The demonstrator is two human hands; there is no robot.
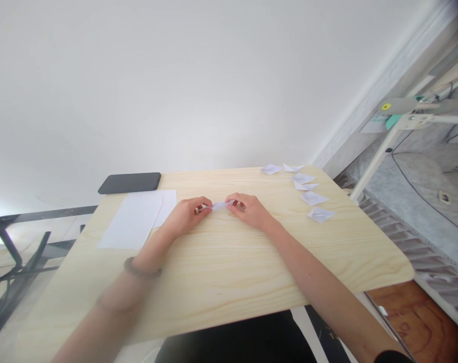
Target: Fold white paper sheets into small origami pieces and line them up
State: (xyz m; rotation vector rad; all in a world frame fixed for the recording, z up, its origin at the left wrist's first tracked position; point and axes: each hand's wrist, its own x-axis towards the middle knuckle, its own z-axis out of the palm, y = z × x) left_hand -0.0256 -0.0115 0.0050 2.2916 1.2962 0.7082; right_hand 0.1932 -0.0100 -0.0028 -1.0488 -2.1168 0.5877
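Observation:
Between my two hands, a small folded white paper [220,205] is held just over the middle of the wooden table. My left hand [189,214] pinches its left end between thumb and fingers. At the opposite end, the thumb and fingers of my right hand [249,209] are closed on it. The fingertips hide both ends, so its full shape cannot be made out. Several folded paper boats [314,198] stand in a loose curved row toward the table's far right corner, right of my right hand.
White paper sheets [128,222] lie on the table's left side, next to my left forearm. Behind them a black phone [129,183] rests near the back edge. The light wooden table [221,272] meets a white wall. A white metal frame [376,156] stands to the right.

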